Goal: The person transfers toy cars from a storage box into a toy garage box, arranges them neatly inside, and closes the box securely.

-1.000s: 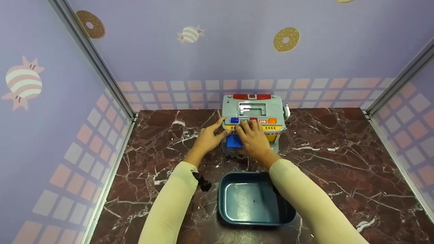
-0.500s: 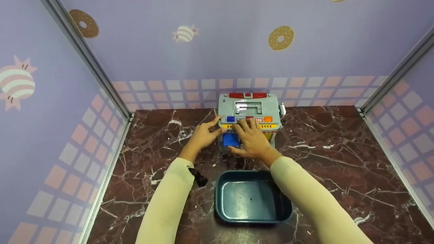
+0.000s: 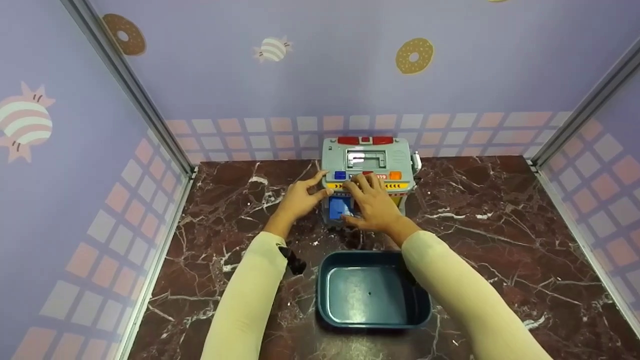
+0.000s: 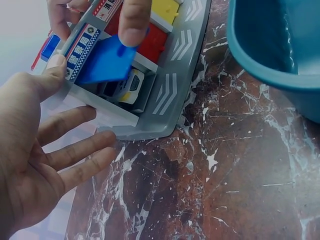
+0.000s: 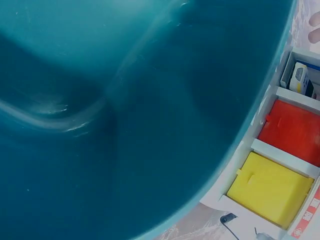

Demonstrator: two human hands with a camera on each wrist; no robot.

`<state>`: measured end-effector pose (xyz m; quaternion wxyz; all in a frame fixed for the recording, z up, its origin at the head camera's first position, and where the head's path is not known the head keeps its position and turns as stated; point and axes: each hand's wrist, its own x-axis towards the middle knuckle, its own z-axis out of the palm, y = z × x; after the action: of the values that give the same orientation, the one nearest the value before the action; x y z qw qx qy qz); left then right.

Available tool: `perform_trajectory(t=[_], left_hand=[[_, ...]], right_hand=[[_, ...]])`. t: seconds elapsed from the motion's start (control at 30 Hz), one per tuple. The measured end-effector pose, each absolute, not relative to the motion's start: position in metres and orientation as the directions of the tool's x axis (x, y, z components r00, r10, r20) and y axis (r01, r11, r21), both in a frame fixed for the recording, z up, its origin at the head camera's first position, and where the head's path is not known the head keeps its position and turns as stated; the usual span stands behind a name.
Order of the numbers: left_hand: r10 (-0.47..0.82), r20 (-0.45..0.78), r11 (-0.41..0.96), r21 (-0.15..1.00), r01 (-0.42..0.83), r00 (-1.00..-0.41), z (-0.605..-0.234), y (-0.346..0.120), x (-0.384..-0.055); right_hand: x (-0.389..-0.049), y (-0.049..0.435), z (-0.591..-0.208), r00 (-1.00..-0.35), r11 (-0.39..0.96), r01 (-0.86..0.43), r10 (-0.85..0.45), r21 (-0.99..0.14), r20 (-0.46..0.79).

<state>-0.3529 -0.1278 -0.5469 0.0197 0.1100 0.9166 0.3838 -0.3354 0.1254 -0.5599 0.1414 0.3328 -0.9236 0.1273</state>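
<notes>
A grey toy garage (image 3: 367, 169) with red lights on its roof stands against the back wall. My left hand (image 3: 298, 201) holds its front left roof corner between thumb and index finger; the other fingers spread free in the left wrist view. My right hand (image 3: 375, 205) has its fingers bent over the front roof edge, its thumb at the lower edge of the blue door (image 4: 107, 59). That door is tilted outward, and a white and yellow toy car (image 4: 132, 86) shows behind it. The red door (image 5: 292, 127) and yellow door (image 5: 270, 187) are down.
A dark teal basin (image 3: 324, 295) sits on the marbled table (image 3: 240, 300) in front of the garage, partly under my right forearm. A white handset (image 3: 416, 161) hangs on the garage's right side. Patterned walls enclose the back and both sides.
My right thumb has come out to the blue door's lower edge, and the door has swung up a little. The left hand keeps its place on the garage. The view shifted slightly.
</notes>
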Motion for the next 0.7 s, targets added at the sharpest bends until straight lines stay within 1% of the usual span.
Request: perform_trajectory(t=[0.2,0.37,0.7], left_hand=[[0.222,0.069,0.678,0.706,0.205,-0.973,-0.548,-0.129,-0.354],[0.209,0.061,0.670,0.718,0.188,-0.976,-0.549,-0.131,-0.353],[0.231,0.078,0.671,0.709,0.217,-0.970,-0.550,-0.130,-0.353]], right_hand=[[-0.336,0.124,-0.562,-0.731,0.763,-0.643,-0.585,-0.066,0.353],[-0.336,0.120,-0.569,-0.713,0.775,-0.632,-0.589,0.015,0.380],[-0.337,0.115,-0.578,-0.714,0.807,-0.563,-0.584,0.179,0.386]])
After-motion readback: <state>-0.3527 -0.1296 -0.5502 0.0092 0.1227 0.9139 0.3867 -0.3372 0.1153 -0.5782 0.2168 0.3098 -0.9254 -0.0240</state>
